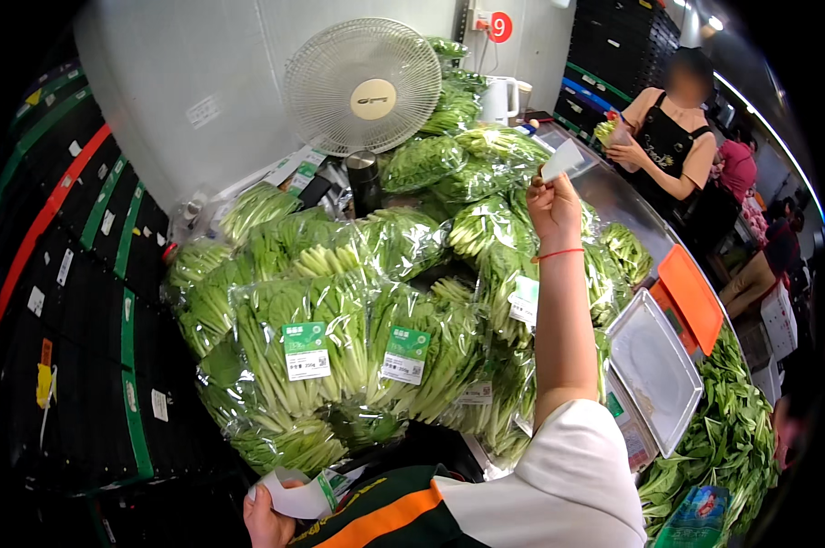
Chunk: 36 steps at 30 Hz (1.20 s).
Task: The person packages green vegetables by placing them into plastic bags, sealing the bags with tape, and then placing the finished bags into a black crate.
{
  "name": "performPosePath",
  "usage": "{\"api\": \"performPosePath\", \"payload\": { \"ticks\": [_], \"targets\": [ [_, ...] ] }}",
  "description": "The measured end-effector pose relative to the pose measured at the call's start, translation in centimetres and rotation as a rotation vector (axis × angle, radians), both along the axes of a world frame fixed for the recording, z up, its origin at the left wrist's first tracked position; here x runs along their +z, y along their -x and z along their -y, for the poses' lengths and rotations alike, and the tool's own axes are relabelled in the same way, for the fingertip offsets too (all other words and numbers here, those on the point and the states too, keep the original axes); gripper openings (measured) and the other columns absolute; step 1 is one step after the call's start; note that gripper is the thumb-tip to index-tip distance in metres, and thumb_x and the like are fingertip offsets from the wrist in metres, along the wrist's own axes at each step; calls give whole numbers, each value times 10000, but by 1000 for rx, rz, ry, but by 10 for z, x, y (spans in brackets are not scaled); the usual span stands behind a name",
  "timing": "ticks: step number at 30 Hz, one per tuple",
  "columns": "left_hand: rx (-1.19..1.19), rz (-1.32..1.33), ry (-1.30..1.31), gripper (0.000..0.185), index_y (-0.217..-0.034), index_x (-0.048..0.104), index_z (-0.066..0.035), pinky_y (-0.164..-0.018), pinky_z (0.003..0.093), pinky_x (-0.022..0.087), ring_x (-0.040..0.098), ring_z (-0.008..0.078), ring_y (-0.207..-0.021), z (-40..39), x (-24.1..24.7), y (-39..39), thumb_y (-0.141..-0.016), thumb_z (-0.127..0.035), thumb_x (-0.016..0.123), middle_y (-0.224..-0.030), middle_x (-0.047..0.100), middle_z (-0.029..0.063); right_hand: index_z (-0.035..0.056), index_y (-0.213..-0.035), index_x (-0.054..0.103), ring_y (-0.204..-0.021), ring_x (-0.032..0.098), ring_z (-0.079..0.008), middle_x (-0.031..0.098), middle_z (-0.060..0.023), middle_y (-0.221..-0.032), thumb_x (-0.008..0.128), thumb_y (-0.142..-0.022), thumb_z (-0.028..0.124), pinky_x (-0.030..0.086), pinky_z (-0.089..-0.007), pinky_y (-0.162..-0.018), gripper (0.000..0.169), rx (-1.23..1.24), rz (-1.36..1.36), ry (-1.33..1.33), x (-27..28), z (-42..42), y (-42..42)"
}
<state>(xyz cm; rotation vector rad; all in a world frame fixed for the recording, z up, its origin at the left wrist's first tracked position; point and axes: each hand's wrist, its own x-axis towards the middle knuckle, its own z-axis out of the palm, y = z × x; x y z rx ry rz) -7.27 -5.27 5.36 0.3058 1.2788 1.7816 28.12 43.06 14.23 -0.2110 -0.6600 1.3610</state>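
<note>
My left hand [270,518], low in the picture, grips a curled strip of labels [301,494], its white backing outward and a green-printed end by my apron. My right hand [555,205] is stretched far forward above the heap, pinching a small white label [564,160] between thumb and fingers. Under that arm lie clear plastic bags of leafy greens [303,301]. Two bags at the front bear green and white labels, one label on the left bag [307,351] and another on the right bag [406,355]. A further labelled bag [524,301] is partly covered by my forearm.
A fan [362,85] stands behind the heap beside a black flask [364,183]. On the right are a scale with a metal pan [656,370], an orange container [690,298] and loose greens [728,418]. Black crates [70,308] line the left. A co-worker [673,137] holds a bag.
</note>
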Motion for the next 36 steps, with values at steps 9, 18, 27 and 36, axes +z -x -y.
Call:
{"api": "performPosePath", "payload": {
  "ticks": [9, 18, 27, 36],
  "targets": [
    [155, -229, 84, 355, -1076, 511, 36, -734, 349, 498, 600, 220, -824, -2, 2, 52, -945, -290, 458, -936, 613, 150, 57, -920, 572, -639, 555, -112, 568, -10, -739, 614, -854, 115, 466, -217, -544, 97, -79, 412, 96, 4, 16, -142],
    [-672, -1036, 398, 303, -1133, 503, 47, -757, 342, 450, 583, 223, -883, -32, 28, -11, -920, -163, 453, -1032, 603, 138, 41, -872, 558, -592, 511, -89, 528, 5, -700, 630, -842, 123, 428, -203, -543, 113, 14, 1003, 196, 30, 53, -255],
    [-580, 33, 567, 260, -966, 583, 35, -742, 339, 495, 608, 206, -810, -68, -12, -45, -914, -203, 493, -920, 633, 146, 15, -941, 628, -771, 611, -185, 653, -82, -859, 699, -724, 270, 497, -297, -722, 342, -34, 2008, 166, -67, -32, -231],
    [-710, -90, 629, 245, -975, 588, 49, -761, 326, 486, 614, 203, -800, -60, -30, -60, -900, -158, 482, -918, 639, 149, -79, -981, 602, -865, 626, -261, 631, -192, -981, 755, -646, 362, 484, -333, -784, 574, -295, 1661, 830, -110, -14, -222]
  ]
}}
